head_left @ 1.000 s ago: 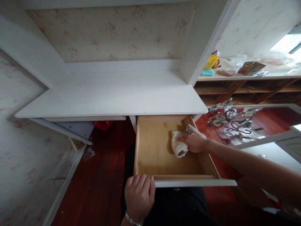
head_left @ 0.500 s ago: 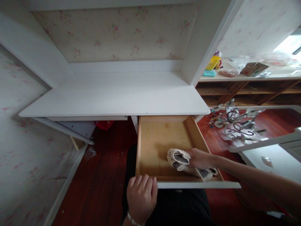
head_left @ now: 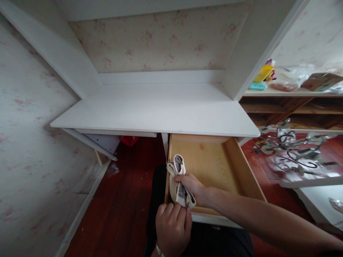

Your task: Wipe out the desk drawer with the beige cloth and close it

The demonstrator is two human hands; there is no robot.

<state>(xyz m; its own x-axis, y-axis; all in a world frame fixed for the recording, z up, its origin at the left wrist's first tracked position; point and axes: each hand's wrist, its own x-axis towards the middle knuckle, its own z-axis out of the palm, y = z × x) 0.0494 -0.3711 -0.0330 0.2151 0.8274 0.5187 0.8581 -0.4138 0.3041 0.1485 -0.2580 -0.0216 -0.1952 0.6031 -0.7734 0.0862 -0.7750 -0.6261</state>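
A wooden drawer (head_left: 214, 157) with a white front is pulled out from under the white desk (head_left: 166, 110). My right hand (head_left: 191, 187) grips a folded cream cloth (head_left: 173, 185) with a grey inner side, held at the drawer's left wall near its front corner. Fingers of my left hand (head_left: 174, 225) are curled over the left end of the drawer front, just below the cloth. What lies beneath the cloth is hidden.
At the right a chandelier (head_left: 292, 146) lies on the red wooden floor (head_left: 107, 207). Behind it a low shelf (head_left: 268, 94) carries a yellow item (head_left: 264, 74), plastic bags and a cardboard box (head_left: 321, 81). A red object (head_left: 129, 140) sits under the desk.
My right hand has carried the cloth from the drawer's front right to its front left. The left hand keeps its hold on the drawer front. The view has shifted left.
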